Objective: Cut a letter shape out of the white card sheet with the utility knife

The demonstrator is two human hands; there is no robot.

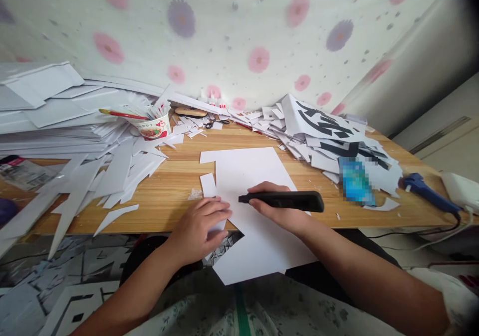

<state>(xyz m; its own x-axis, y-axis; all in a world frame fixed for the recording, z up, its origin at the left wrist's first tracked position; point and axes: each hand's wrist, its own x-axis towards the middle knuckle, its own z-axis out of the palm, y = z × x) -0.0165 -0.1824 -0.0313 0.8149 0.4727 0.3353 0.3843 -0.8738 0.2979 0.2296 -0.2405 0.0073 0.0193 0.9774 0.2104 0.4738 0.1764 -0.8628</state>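
Note:
A large white sheet (pixel 250 176) lies on the wooden table (pixel 175 181) and hangs over its front edge toward me. My right hand (pixel 277 209) is closed around a black handheld cutting tool (pixel 288 200) held level, its tip pointing left over the sheet. My left hand (pixel 200 226) rests palm down on the sheet's left edge, fingers stretched out flat beside a small white strip (pixel 208 184).
White offcuts pile up at the left (pixel 75 126) and back right, some with black printed shapes (pixel 322 126). A paper cup with pens (pixel 152 125), scissors (pixel 216 122), a blurred blue object (pixel 355 181), a blue glue gun (pixel 430 194) and more scraps on the floor (pixel 75 271).

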